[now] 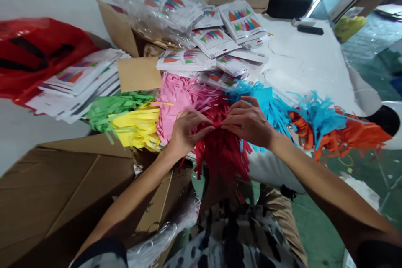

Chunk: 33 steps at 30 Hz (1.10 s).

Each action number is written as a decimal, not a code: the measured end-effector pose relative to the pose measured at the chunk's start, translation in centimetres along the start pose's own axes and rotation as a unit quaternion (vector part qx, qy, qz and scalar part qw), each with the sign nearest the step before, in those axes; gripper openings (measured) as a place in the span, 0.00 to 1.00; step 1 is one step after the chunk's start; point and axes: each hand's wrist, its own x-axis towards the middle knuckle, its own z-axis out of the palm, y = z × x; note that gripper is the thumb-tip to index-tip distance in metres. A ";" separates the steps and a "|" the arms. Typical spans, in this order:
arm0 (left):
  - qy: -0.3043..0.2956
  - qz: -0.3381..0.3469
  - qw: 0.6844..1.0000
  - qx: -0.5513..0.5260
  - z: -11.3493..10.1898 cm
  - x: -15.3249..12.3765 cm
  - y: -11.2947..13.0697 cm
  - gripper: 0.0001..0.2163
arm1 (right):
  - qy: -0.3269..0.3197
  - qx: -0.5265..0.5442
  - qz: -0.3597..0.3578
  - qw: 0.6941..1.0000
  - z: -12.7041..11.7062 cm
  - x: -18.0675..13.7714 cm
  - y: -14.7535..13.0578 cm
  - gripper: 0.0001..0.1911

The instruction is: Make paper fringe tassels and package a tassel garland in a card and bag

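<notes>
Between my two hands is a dark red paper tassel, its fringe hanging over the table's front edge. My left hand pinches the tassel's top from the left. From the right, my right hand pinches the same spot, thumb and fingertips close together. Pink fringed paper lies just beyond my left hand, with yellow fringe and green fringe farther left. Blue fringe spreads behind my right hand. More blue tassels rest on orange fringe at the right.
Printed packets are heaped at the back, partly under clear plastic. A red bag and stacked packets are at the left. A large cardboard box stands at lower left. A black case sits on the white table.
</notes>
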 end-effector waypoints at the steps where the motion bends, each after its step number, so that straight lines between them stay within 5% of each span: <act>1: -0.001 -0.010 1.000 -0.012 0.0 0.1 0.1 0.08 | 0.005 0.029 0.015 0.999 -0.2 0.0 0.0 0.07; 9: 0.156 -0.117 0.979 -0.057 -1.6 1.0 1.3 0.17 | 0.051 0.138 0.113 0.983 -3.2 3.4 -1.0 0.07; 13: 0.161 -0.121 0.975 -0.095 -2.3 0.7 2.0 0.17 | 0.104 0.187 0.095 0.972 -5.5 4.8 -1.7 0.07; 17: 0.186 -0.120 0.967 -0.125 -3.3 0.7 2.9 0.17 | 0.242 0.231 0.076 0.939 -9.5 5.4 -2.2 0.05; 20: 0.216 -0.093 0.960 -0.150 -4.4 1.4 4.6 0.18 | 0.362 0.160 0.056 0.916 -13.4 4.4 -3.7 0.11; 23: 0.250 -0.030 0.947 -0.200 -5.1 2.3 7.6 0.18 | 0.402 0.026 0.056 0.914 -15.7 1.6 -7.3 0.12; 29: 0.168 0.070 0.944 -0.275 -3.2 2.0 15.0 0.15 | 0.332 -0.030 0.112 0.936 -12.6 -5.3 -14.5 0.04; 33: 0.064 0.007 0.971 -0.232 -1.1 0.4 17.3 0.12 | 0.328 -0.007 0.148 0.933 -10.0 -9.0 -15.5 0.05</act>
